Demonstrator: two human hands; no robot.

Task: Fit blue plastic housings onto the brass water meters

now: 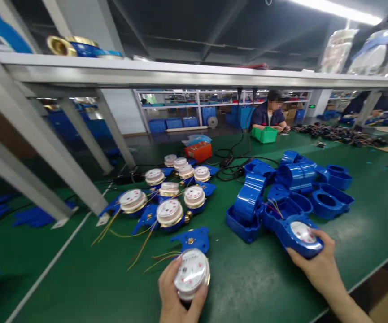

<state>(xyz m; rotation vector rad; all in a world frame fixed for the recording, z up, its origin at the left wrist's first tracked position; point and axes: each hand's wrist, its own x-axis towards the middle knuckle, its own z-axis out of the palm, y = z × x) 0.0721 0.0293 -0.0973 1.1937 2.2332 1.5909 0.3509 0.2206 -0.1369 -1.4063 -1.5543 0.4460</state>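
Observation:
My left hand (172, 291) is closed around a round water meter register (192, 271) with a white dial and clear cover, low over the front of the bench. Just beyond it lies a blue plastic bracket (194, 240), and thin yellow and brown wires stick out beside it. My right hand (324, 264) grips the near end of a blue plastic meter housing (277, 231). A white dial (303, 231) shows in the housing's round opening, and a few wires rise from its far compartment. Whatever lies under the housing is hidden.
Several wired meter registers (169, 212) stand on the left middle of the green bench (241, 278). Blue housings (296, 175) are piled at the right. Farther back are an orange box (198, 151), black cables (229, 161), a green bin (264, 134) and a seated co-worker (269, 112). A shelf (194, 76) crosses overhead.

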